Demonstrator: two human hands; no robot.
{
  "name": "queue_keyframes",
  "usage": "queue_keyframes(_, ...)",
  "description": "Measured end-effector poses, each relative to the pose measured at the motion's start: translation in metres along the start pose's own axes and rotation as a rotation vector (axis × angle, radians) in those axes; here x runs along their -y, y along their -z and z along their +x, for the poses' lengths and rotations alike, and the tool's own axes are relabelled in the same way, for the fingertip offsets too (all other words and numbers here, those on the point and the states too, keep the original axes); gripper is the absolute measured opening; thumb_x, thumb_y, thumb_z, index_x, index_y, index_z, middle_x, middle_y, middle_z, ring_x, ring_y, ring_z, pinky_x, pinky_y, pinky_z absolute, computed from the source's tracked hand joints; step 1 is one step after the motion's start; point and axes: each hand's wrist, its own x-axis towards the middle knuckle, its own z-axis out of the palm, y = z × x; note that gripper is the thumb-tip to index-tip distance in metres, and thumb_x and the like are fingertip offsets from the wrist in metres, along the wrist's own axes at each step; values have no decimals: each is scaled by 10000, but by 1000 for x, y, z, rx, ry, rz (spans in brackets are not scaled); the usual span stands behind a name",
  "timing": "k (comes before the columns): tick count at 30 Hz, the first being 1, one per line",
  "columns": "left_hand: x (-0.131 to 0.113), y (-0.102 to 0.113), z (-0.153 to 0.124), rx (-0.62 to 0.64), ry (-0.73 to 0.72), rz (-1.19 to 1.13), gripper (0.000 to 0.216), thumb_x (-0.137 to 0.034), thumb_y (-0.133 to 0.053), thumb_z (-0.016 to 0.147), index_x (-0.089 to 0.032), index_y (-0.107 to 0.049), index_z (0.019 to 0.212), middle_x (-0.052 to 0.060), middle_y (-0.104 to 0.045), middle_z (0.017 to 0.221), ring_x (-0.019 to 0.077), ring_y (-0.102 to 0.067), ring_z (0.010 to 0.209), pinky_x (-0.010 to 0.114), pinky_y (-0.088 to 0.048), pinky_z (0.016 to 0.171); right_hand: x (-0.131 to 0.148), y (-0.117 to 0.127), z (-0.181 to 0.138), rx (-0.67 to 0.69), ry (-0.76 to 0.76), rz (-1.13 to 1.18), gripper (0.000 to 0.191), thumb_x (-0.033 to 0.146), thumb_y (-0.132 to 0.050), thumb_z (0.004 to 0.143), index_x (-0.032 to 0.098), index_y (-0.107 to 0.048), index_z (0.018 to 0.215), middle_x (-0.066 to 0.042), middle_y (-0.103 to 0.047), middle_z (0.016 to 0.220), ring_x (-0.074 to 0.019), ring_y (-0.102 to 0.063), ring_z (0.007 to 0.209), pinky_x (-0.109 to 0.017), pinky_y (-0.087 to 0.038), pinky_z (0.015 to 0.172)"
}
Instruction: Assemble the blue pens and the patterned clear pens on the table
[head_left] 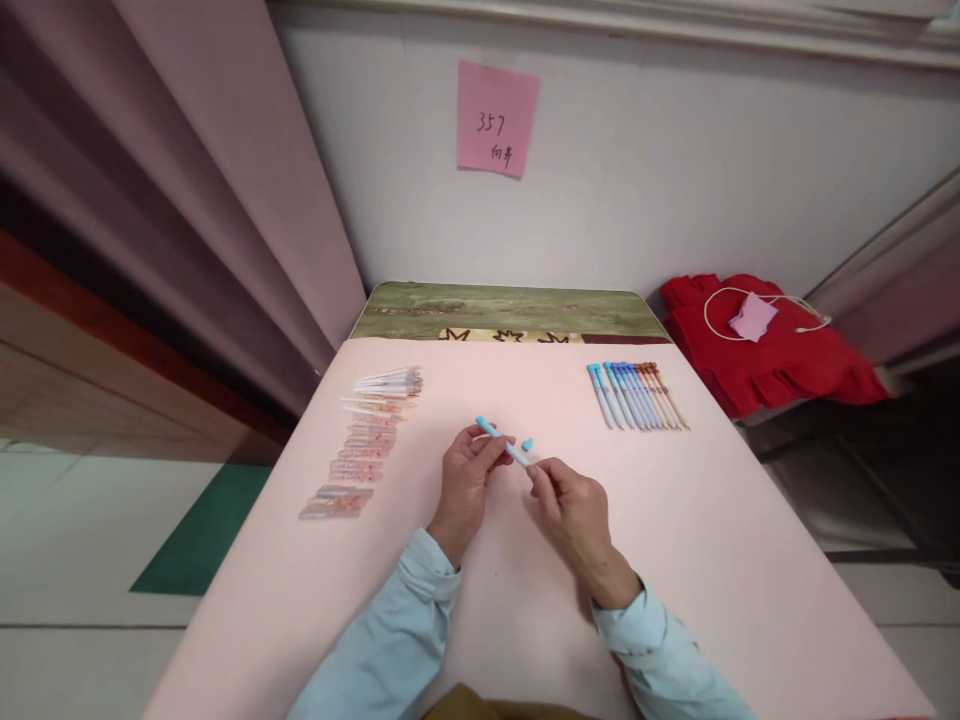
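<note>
– What's covered on the slim light-blue pen (516,454)?
– Part of its middle, by the left hand (465,480); its lower tip, by the right hand (576,508).
– Markings on the slim pinkish translucent pieces (358,470)?
– Too small to read. Pale-blue cloth sleeves (390,630) run off the bottom.

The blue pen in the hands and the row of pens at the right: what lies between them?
In the head view, a small blue piece, nearer to the blue pen than the row of pens.

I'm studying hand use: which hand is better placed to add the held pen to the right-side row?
Probably the right hand: it is nearer the row of pens, its fingers at the near end of the blue pen. The left hand, farther away, grips it higher up.
</note>
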Motion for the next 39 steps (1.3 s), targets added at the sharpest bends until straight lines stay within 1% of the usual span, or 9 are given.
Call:
queue_keyframes(3, -1, 0, 1, -15, -4, 6, 412, -258, -813, 654, -160, -565, 968, 39, -731, 791, 129, -661, 691, 261, -503, 700, 0, -1, 0, 46, 12, -19, 377, 431, -428, 970, 218, -680, 787, 5, -653, 591, -126, -599, 508, -221, -350, 518)
queue_keyframes(8, 0, -2, 1, -46, -28, 43, 401, -247, -823, 639, -158, -569, 937, 27, -724, 745, 115, -642, 636, 238, -488, 653, 3, -4, 0, 49, -51, 57, 296, 499, -597, 856, 218, -685, 881, 37, -609, 554, -114, -528, 455, -210, -345, 479)
queue_keyframes(13, 1, -6, -3, -19, 60, 18, 260, -285, -806, 668, -140, -630, 795, 45, -722, 738, 114, -630, 601, 241, -487, 630, 8, -9, -6, 99, -136, 222, 297, 473, -585, 874, 208, -695, 797, 34, -588, 525, -103, -497, 447, -199, -354, 460)
queue_keyframes(22, -2, -1, -6, 54, 141, 23, 248, -343, -781, 714, -125, -697, 796, 75, -733, 749, 122, -638, 606, 243, -489, 635, 8, -11, -3, 400, -395, 939, 393, 527, -592, 863, 149, -675, 791, 3, -580, 570, -101, -508, 499, -202, -413, 481)
queue_keyframes(24, -1, -2, -6, 62, 152, 17, 258, -352, -778, 717, -122, -694, 798, 75, -730, 749, 123, -634, 601, 246, -488, 630, 7, -12, -3, 427, -430, 997, 403, 540, -614, 846, 144, -685, 823, 1, -583, 573, -100, -508, 501, -201, -415, 483)
queue_keyframes(29, 1, -5, -7, 20, 134, -15, 253, -327, -786, 710, -120, -676, 804, 66, -720, 740, 127, -648, 652, 242, -496, 669, 6, -13, -6, 319, -368, 822, 380, 531, -631, 837, 156, -687, 818, -12, -626, 616, -126, -554, 542, -223, -435, 515)
queue_keyframes(33, -5, 0, -1, -7, 100, -63, 262, -339, -773, 725, -133, -648, 827, 32, -688, 722, 117, -631, 624, 247, -509, 635, -4, -7, 1, 108, -300, 542, 357, 482, -517, 923, 182, -710, 946, -20, -670, 684, -153, -603, 598, -251, -466, 571)
queue_keyframes(36, -13, 7, 4, -56, 24, -71, 292, -375, -742, 755, -133, -640, 883, -3, -640, 687, 95, -591, 557, 224, -491, 549, -18, -4, 17, -76, -115, 249, 277, 349, -503, 939, 221, -695, 1094, -50, -717, 905, -184, -651, 779, -297, -506, 729)
queue_keyframes(39, -15, 9, 6, -43, 9, -37, 330, -388, -714, 782, -132, -629, 972, -10, -623, 679, 80, -557, 509, 196, -453, 472, -29, -9, 33, -40, 160, 66, 310, 226, -480, 932, 249, -680, 1167, -72, -679, 1130, -217, -612, 1027, -345, -490, 887)
